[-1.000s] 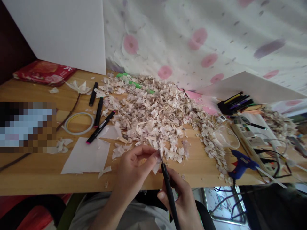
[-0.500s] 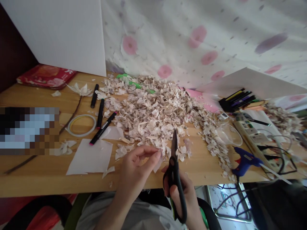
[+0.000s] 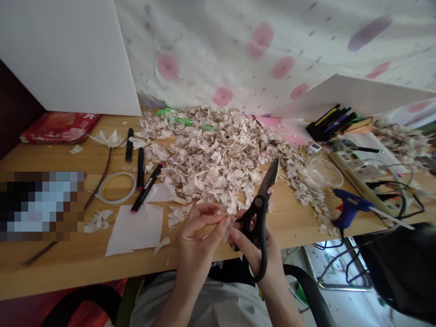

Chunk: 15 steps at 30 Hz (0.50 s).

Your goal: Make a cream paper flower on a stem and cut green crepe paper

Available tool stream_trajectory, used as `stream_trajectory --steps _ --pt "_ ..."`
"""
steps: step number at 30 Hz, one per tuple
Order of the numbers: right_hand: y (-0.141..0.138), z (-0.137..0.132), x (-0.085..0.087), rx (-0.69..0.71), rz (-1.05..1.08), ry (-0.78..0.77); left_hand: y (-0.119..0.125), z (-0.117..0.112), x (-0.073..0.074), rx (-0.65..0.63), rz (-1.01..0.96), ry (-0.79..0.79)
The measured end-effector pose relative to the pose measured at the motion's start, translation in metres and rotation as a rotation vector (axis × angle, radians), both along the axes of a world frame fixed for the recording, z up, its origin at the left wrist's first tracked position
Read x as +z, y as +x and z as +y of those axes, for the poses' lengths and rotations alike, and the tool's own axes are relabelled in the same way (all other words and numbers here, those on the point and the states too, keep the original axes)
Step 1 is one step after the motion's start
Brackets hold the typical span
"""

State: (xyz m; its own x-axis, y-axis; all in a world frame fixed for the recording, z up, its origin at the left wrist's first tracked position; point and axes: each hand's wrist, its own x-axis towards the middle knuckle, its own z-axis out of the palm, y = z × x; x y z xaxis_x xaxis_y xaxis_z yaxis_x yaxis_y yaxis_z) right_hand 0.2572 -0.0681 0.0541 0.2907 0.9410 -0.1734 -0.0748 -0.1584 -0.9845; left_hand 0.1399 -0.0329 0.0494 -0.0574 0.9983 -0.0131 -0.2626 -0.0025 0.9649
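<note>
The table [image 3: 78, 268] bore a heap [image 3: 218, 156] of pale flakes. In front, the left hand [image 3: 199, 234] was narrowed to a pinch and the right hand [image 3: 273, 256] was wrapped around scissors [image 3: 259, 204], their blades [image 3: 271, 175] pointing away. A sheet [image 3: 136, 229] lay to the left, a glue gun [image 3: 350, 206] to the right. The left fingertips [image 3: 224, 224] held a scrap [image 3: 229, 230], right thumb [image 3: 244, 244] just beside it.

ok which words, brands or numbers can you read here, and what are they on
None reads clearly.
Red package: white lettering, too blurred to read.
Black marker with pink ends: pale label, too small to read.
Blue glue gun: small pale label, too small to read.
Black-handled scissors: no lettering I can make out.
</note>
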Motion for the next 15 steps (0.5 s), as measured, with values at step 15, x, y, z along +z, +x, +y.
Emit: stream_trajectory --steps 15 --pt "-0.013 0.01 0.01 -0.066 -0.024 -0.034 -0.026 0.004 0.001 -0.068 -0.064 -0.303"
